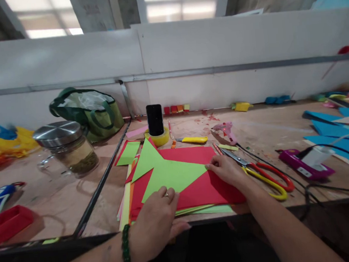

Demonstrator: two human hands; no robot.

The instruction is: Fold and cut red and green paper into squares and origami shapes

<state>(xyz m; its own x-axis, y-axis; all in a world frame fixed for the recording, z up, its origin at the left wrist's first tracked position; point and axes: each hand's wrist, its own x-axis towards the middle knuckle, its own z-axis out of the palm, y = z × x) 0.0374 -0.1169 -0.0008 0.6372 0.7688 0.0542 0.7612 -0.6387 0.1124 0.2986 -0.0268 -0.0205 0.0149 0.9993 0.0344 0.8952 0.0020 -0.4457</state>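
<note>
A light green paper cut-out (172,174) with pointed corners lies on a stack of coloured sheets, with a red sheet (191,156) on top. My left hand (157,214), wearing a ring and a green bead bracelet, rests on the cut-out's lower edge. Its fingers are bent and the thumb stands apart. At the cut-out's right tip, my right hand (223,167) pinches the paper between thumb and forefinger. Just right of that hand lie scissors (264,174) with red and yellow handles. A smaller green piece (129,152) sits at the stack's upper left.
Behind the stack, a phone (155,120) leans upright at a tape roll (162,137), near a yellow cutter (193,140) and pink glue gun (226,131). A purple power strip (305,164) with cables lies right. Leftward stand a glass jar (69,148) and green bag (100,119).
</note>
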